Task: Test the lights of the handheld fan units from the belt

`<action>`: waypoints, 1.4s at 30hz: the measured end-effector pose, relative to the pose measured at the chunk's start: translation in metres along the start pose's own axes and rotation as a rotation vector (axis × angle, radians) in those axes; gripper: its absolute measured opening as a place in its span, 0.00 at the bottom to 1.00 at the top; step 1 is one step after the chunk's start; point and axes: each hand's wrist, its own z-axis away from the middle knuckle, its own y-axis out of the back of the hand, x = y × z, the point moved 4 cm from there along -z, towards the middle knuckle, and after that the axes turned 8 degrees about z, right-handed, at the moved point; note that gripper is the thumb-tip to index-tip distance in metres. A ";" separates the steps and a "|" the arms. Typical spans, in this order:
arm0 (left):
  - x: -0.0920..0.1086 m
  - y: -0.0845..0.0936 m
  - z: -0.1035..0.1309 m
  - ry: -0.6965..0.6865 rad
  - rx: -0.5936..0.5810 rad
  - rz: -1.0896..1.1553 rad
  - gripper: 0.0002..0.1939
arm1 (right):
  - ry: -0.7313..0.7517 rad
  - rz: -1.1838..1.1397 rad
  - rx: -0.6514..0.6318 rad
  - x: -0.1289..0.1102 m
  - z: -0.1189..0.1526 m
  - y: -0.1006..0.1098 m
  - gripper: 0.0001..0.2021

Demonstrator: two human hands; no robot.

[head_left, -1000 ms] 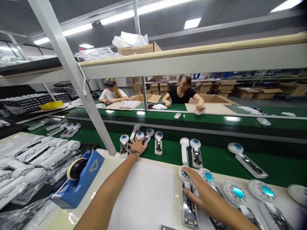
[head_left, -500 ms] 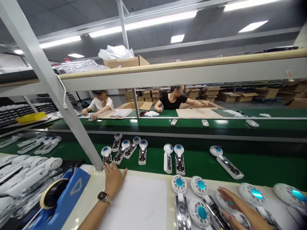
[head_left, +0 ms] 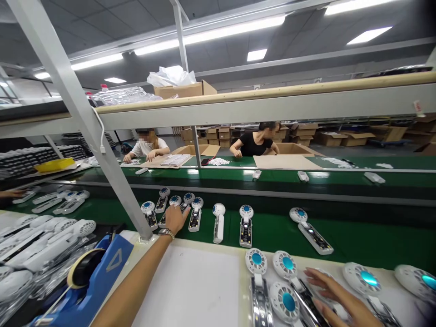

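Observation:
My left hand (head_left: 175,219) reaches over the green conveyor belt, above a white handheld device (head_left: 175,200) with a round vented head and blue centre. Its thumb is stretched out sideways; the other fingertips are partly hidden, and no lifted item shows in it. Beside it lie more such devices, among them one (head_left: 195,215) with its handle's circuit board exposed. My right hand (head_left: 340,295) rests over devices at the lower right, fingers spread. Near it are a device head (head_left: 285,300) and a second device (head_left: 260,299) with an open handle.
A blue tape dispenser (head_left: 112,268) and wrapped white devices (head_left: 51,240) stand at left. A grey post (head_left: 112,168) rises beside my left hand. A white sheet (head_left: 200,281) covers the bench. Two people sit across the belt; another person's hand (head_left: 10,194) shows at far left.
My left hand has moved forward and right, from the bench edge onto the devices on the belt. Several belt devices have shifted left. My right hand stays nearly where it was.

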 end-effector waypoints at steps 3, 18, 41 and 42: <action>0.018 -0.015 -0.001 0.040 -0.165 0.132 0.20 | -0.029 -0.046 0.150 0.002 -0.016 0.023 0.23; 0.064 -0.013 0.062 0.166 -0.351 1.202 0.11 | -0.347 -0.089 -0.288 -0.108 -0.218 -0.081 0.11; 0.061 -0.029 0.219 0.261 -0.582 1.574 0.21 | -0.287 -1.076 0.125 -0.044 -0.008 -0.015 0.30; 0.061 -0.029 0.221 0.259 -0.599 1.565 0.22 | -0.292 -1.076 0.137 -0.042 -0.006 -0.015 0.29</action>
